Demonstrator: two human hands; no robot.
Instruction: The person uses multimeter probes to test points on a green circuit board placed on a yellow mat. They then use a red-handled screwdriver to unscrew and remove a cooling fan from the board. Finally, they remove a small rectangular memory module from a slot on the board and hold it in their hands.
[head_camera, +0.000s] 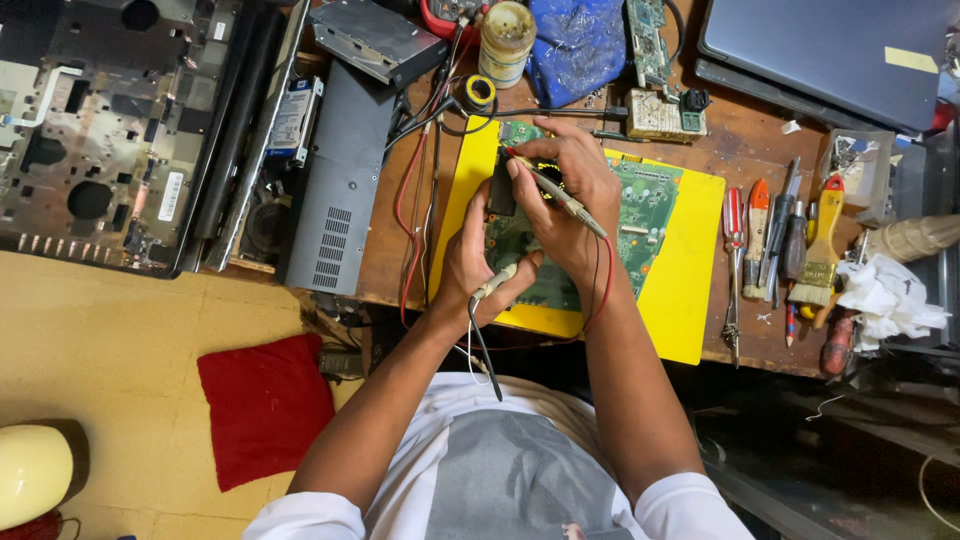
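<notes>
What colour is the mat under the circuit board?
Bright yellow mat, lying beneath the green circuit board, seen in the head view.

Green circuit board (640, 205) lies on a yellow mat (685, 270) at the tabletop's near edge. Right hand (565, 195) grips a red-wired probe (560, 195), tip on the board. Left hand (480, 265) grips a black-wired probe (493, 285). Screwdrivers (765, 235) and a brush (822, 245) lie toward the right edge.

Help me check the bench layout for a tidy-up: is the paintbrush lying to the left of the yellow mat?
No, the paintbrush lies right of the yellow mat, among the screwdrivers on the wooden bench.
</notes>
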